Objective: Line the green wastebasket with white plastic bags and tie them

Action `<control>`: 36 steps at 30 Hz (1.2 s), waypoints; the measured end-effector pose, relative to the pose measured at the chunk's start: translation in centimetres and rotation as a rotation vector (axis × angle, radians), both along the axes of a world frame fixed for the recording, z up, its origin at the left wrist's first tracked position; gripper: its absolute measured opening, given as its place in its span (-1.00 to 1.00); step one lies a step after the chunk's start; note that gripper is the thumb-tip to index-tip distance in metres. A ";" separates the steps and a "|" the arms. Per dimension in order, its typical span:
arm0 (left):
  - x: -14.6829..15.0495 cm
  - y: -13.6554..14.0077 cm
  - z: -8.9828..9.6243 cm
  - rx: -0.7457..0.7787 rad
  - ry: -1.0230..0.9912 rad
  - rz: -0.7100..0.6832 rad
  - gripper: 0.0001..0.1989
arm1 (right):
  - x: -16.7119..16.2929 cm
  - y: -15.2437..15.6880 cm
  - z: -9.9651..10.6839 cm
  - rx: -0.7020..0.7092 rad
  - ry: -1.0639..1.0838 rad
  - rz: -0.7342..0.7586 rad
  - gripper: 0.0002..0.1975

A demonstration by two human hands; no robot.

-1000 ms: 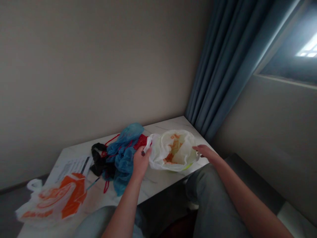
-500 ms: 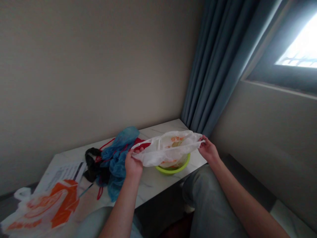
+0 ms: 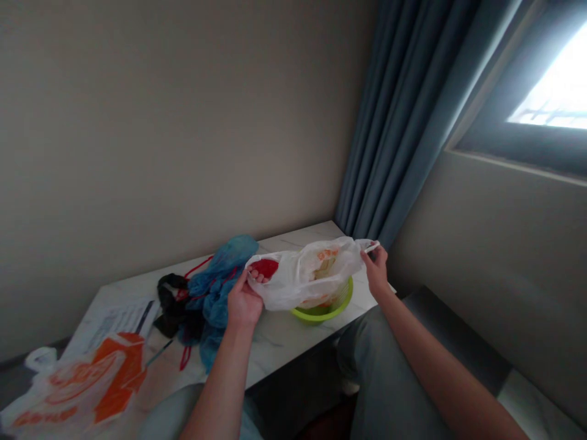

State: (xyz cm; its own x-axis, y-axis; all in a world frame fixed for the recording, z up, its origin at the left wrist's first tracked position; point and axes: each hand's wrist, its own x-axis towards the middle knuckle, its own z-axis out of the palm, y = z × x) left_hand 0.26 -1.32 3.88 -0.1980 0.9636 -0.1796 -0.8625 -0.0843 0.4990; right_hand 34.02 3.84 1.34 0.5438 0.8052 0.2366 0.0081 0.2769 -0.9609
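Observation:
A white plastic bag (image 3: 293, 275) with orange print is stretched sideways between my two hands, above the table. My left hand (image 3: 245, 298) is closed on its left handle, fingers curled through the loop, with something red showing in the opening. On the other side, my right hand (image 3: 376, 269) pinches the right handle. Partly covered by the bag, a lime-green basket (image 3: 321, 315) sits on the table beneath it. Just left of my left hand lies a heap of crumpled blue plastic bags (image 3: 215, 293) with red drawstrings.
The marble-patterned table (image 3: 275, 351) stands against the wall. A black bag (image 3: 172, 296), a printed sheet (image 3: 110, 321) and an orange-and-white plastic bag (image 3: 92, 385) lie at its left. A blue curtain (image 3: 394, 122) hangs behind the right corner. My knees are at the front edge.
The bag's mouth has opened wider and its right end is bunched more. My right hand has shifted slightly up and changed its hold on the handle; my left hand moved slightly left.

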 end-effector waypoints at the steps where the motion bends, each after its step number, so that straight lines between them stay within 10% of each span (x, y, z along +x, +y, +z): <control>1: 0.0 -0.2 0.2 0.005 0.012 0.008 -0.93 | -0.3 0.1 0.2 0.017 -0.079 -0.024 -0.54; 14: 1.3 -1.3 0.2 0.275 0.900 0.090 -0.65 | -6.7 -0.2 3.8 0.083 -0.234 0.425 -0.64; 23: 4.5 -2.8 0.3 0.588 1.498 -0.216 -0.54 | -12.1 -1.7 2.5 0.010 -0.452 0.513 -0.66; 36: 5.8 -2.4 -1.4 0.371 1.477 -0.199 -0.71 | -10.9 -4.0 3.0 0.073 -0.662 0.963 -0.80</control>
State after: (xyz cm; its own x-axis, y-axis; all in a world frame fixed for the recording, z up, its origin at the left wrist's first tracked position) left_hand 6.02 -3.73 2.52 0.1559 0.9398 0.3041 0.3562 -0.3406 0.8701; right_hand 23.15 -0.14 4.32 -0.5301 0.7901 0.3079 0.2573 0.4958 -0.8294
